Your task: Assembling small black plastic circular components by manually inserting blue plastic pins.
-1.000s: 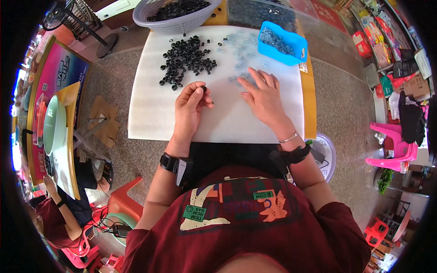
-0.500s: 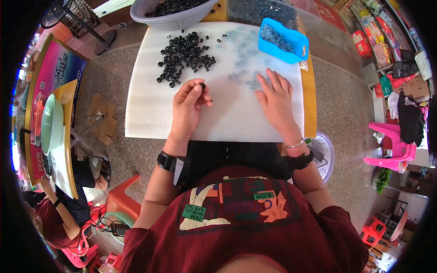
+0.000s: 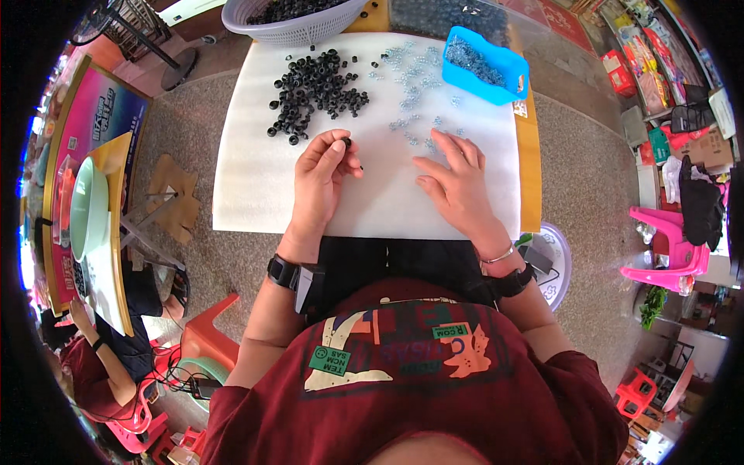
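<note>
My left hand (image 3: 319, 178) is over the white foam sheet (image 3: 380, 213), its thumb and forefinger pinched on a small round black part (image 3: 346, 142). A tiny dark bit shows by its other fingertips; I cannot make out what it is. To the right, my right hand (image 3: 461, 190) has its fingers apart, just on the near side of scattered small clear bluish pieces (image 3: 411, 77). Nothing shows in its fingers. A loose pile of black ring-shaped parts (image 3: 310, 93) lies beyond my left hand. At the far right stands a blue plastic box (image 3: 474, 87) holding more clear pieces.
A grey basket (image 3: 302, 31) of black parts stands at the table's far left edge, beside a clear container (image 3: 442, 22) of bluish pieces. To the left, another person sits at a side table with a pale green bowl (image 3: 91, 209). A pink stool (image 3: 670, 240) is at right.
My right hand has shifted left and slightly nearer me, away from the blue box. My left hand has stayed nearly still with the black part in its pinch.
</note>
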A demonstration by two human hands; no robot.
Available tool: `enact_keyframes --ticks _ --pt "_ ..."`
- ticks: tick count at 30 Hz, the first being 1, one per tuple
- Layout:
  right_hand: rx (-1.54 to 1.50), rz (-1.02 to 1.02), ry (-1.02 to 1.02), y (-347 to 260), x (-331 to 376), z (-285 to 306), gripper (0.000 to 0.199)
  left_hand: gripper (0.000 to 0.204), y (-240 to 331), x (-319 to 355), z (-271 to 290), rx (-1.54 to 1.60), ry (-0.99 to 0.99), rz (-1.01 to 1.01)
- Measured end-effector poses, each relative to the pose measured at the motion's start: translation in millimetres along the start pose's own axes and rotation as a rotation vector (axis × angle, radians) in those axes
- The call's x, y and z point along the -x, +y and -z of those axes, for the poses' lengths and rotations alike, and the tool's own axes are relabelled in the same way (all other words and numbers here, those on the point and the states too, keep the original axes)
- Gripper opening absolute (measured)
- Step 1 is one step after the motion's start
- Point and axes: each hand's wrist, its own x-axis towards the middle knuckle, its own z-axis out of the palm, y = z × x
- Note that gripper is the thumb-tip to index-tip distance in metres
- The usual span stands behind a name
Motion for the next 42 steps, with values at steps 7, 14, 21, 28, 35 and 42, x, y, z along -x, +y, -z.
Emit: enact_keyframes --ticks 7,14,21,28,35,42 --pt "0.096 -0.035 0.041 7 -21 -3 0.042 0.019 0 -2 0 0.001 -0.011 -0.001" --pt "0.167 0.095 -0.077 4 -47 -25 0.046 0.019 0 -2 2 0.003 0.004 0.007" --pt "0.269 -0.035 -0.047 31 -24 -14 0.043 0.018 1 -1 1 0.03 -0.012 0.012" --pt "0.21 -0.1 -0.017 40 -11 -5 0.041 0.018 0 -1 1 0.04 -0.013 0.007" --pt "0.143 -0.096 0.05 34 -21 -4 0.042 0.018 1 -1 1 0.021 0.006 0.003" --pt "0.212 -0.03 0.023 33 -40 -12 0.039 0.018 0 -2 2 0.026 -0.011 0.0"
